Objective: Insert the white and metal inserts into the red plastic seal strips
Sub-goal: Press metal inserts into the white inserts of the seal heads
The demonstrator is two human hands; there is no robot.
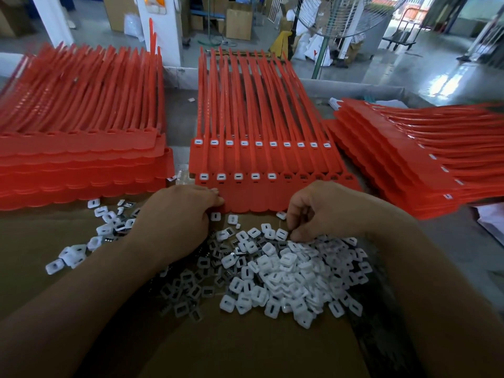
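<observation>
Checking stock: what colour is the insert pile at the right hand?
Insert pile: white, best in head view.

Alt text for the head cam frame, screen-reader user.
A person's right hand pinches into a pile of white inserts on cardboard while the left hand holds the near edge of a red seal strip row, five sockets filled and five empty. Darker metal inserts lie beside the pile; stacks of red seal strips flank the work.

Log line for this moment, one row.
left hand holds front strip sheet edge | right hand fingers in white insert pile, grasp unclear | front row: white inserts in left half only
</observation>
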